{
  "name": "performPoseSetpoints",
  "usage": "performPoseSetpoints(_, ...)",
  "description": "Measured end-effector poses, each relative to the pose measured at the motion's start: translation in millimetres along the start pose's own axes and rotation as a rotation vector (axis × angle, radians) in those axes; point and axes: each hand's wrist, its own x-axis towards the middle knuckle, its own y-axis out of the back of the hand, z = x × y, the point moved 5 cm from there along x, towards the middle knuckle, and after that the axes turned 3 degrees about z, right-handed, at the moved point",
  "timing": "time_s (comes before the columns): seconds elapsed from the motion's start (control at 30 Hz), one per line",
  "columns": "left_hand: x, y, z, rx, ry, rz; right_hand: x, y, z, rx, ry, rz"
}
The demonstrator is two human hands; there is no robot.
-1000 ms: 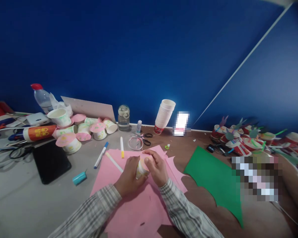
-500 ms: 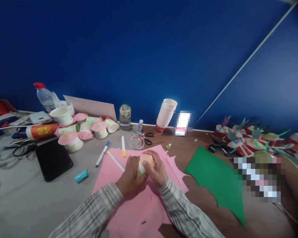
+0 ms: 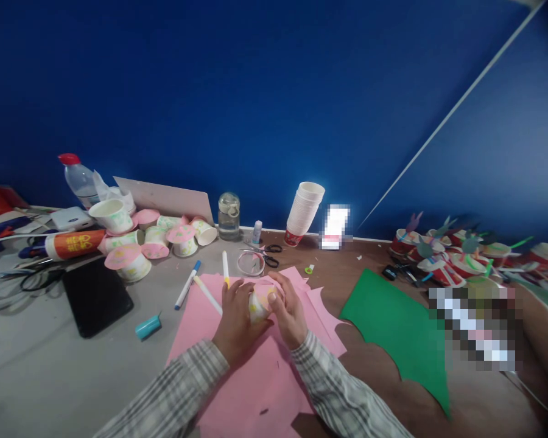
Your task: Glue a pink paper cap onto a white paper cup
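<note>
Between my two hands is a white paper cup (image 3: 258,309) with yellow marks and a pink paper piece on its upper end. My left hand (image 3: 235,316) wraps round its left side and underside. My right hand (image 3: 291,309) grips the right side, with the thumb pressed on the pink piece. Both hands hover over pink paper sheets (image 3: 251,389). A white and yellow marker (image 3: 225,267) and a second pale marker (image 3: 208,294) lie by my left hand. Beyond the hands are black-handled scissors (image 3: 270,255) and a roll of tape (image 3: 250,264).
At left stand decorated paper cups (image 3: 182,240), a black tablet (image 3: 98,298), a teal cylinder (image 3: 148,327) and a blue-capped marker (image 3: 187,286). A leaning cup stack (image 3: 304,210) and a water bottle (image 3: 229,218) are behind. Green paper (image 3: 395,331) and another person's hand (image 3: 536,322) are at right.
The cup has turned and tilted slightly in my hands. My left fingers have lifted and shifted round its side, and the right thumb has moved along the pink piece.
</note>
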Motion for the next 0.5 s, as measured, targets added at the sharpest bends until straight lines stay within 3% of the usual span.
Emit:
performPoseSetpoints(0.2,-4.4,-0.6,5.4,0.058,-0.081,0.035,-5.9,-4.9,-3.2,-0.119,0.066,0.036)
performPoseSetpoints(0.5,-4.9,0.7,3.2,-0.013,0.010,0.019,-10.2,-11.5,3.9,-0.151,0.025,0.039)
